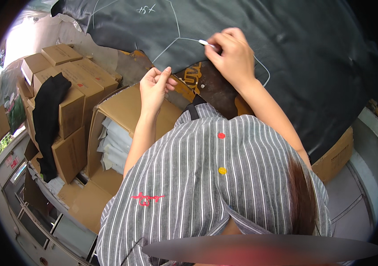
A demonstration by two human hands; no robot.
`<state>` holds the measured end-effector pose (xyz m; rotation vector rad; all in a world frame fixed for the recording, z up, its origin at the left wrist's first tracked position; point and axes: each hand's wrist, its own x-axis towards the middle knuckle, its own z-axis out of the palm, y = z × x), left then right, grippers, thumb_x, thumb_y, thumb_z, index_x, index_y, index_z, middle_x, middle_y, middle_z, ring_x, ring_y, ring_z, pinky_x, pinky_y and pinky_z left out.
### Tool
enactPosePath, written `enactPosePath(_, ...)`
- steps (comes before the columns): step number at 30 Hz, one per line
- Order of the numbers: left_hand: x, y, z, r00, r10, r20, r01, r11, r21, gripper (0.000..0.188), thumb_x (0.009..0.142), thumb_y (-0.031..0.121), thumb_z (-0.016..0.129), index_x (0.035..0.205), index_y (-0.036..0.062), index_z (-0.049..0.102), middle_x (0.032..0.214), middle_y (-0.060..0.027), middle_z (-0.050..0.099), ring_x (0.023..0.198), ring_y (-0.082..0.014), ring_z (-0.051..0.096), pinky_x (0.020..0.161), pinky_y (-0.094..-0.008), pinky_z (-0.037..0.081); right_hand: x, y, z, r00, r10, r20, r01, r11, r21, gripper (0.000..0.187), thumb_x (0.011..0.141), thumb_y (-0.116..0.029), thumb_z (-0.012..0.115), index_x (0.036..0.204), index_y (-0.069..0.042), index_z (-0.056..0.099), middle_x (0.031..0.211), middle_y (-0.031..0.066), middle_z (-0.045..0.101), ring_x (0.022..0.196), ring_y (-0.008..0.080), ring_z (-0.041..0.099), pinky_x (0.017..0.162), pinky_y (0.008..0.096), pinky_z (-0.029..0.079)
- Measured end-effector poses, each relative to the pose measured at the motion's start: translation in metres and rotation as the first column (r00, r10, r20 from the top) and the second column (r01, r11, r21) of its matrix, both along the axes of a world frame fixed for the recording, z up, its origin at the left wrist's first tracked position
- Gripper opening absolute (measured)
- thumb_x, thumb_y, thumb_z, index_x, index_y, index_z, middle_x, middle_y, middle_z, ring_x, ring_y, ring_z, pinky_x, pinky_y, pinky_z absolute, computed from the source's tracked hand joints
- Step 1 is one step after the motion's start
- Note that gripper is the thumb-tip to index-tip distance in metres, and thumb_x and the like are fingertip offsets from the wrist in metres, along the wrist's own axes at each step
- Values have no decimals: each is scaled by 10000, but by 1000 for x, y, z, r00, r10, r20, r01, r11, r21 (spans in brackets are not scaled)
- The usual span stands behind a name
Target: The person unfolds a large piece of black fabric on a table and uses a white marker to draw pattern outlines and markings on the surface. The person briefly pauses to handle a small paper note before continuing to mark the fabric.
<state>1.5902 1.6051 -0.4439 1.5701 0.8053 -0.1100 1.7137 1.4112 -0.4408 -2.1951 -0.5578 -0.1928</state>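
A large sheet of black leather-like material (286, 53) is spread over the work table, marked with thin pale outlines (168, 48) and a short written mark. My right hand (232, 55) rests over it, fingers pinched round a slim white marking stick (203, 42). The stick's white tip touches the end of a pale line; my fingers hide the rest of it. Just off the sheet's near edge, my left hand (155, 88) is raised with its fingers loosely curled in. Nothing shows in it.
Cardboard boxes (71, 73) are stacked at the left, with a black cloth (49, 119) draped over them. An open carton (122, 106) near my left forearm holds pale folded sheets (111, 146). Bare brown tabletop (217, 86) shows before me. Another carton (337, 153) stands at the right.
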Motion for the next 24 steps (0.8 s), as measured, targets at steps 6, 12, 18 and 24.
enactPosePath(6,-1,10,0,994,-21,104,42,978,-202,213,1014,233,490,960,40,560,904,-127,695,754,-190,694,616,-243,527,-25,-88,20,973,-148,-175,146,989,-26,57,726,-77,731,773,-75,700,688,32,572,751,158,600,633,302,494)
enactPosePath(12,3,-14,6,908,415,51,-27,181,-983,513,993,242,295,1423,-14,407,1516,-214,386,1463,-356,260,1249,-541,94,18,-138,12,845,-141,-516,474,645,600,154,943,-66,671,1066,26,675,925,80,697,870,124,668,767,242,545)
enactPosePath(18,31,-53,-3,932,355,71,64,34,-997,556,1043,339,264,1499,27,328,1604,-125,274,1500,-323,180,1236,-578,84,65,-197,9,843,-328,-426,537,479,694,205,925,-52,687,1101,45,643,1000,105,691,935,149,680,808,289,593)
enactPosePath(24,83,-84,-10,977,204,59,70,-42,-997,631,1033,416,307,1539,42,261,1631,-110,211,1504,-318,168,1243,-519,97,50,-220,-14,854,-346,-389,520,582,625,106,911,-37,698,975,22,638,890,78,684,783,111,660,739,230,552)
